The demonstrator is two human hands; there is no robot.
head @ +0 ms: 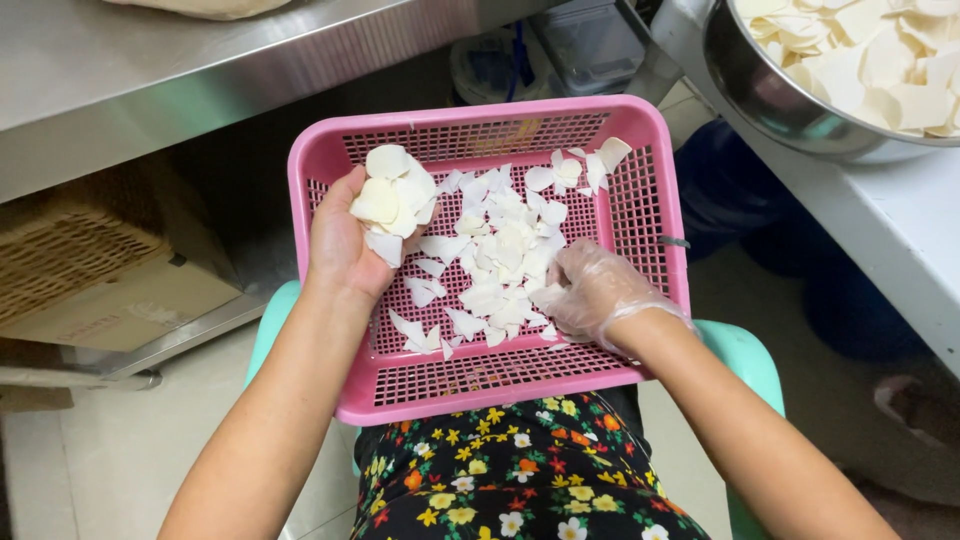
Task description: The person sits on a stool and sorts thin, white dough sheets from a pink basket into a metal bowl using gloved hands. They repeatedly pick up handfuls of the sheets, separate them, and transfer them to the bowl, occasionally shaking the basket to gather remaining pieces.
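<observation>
On our lap sits the pink basket [655,215], a shallow slotted tray resting on the flowered apron [500,480], and we place everything else by it. Our left hand [340,245], bare, is over the basket's left side, fingers curled up around a small heap of white slices [392,200] cupped in the palm. Our right hand [595,290], in a thin clear glove, lies low at the right side of the basket floor, fingers bent down onto the loose white flakes [505,265] scattered across the mesh; whether it pinches any we cannot tell

We judge the cupped heap the weak spot: it is piled high near the left rim, so a tilt of the wrist could drop pieces past the wall to the floor. The basket only rests on the knees, so a shifted leg could tip it forward. Small flakes might also slip through the slots

Up and right of the basket stands a steel bowl [760,90] of larger pale pieces on a white counter [900,240]. Left of the basket, under a steel table [150,70], lies a brown cardboard box [110,290], with a woven basket [60,250] on it. We see no readable signs
</observation>
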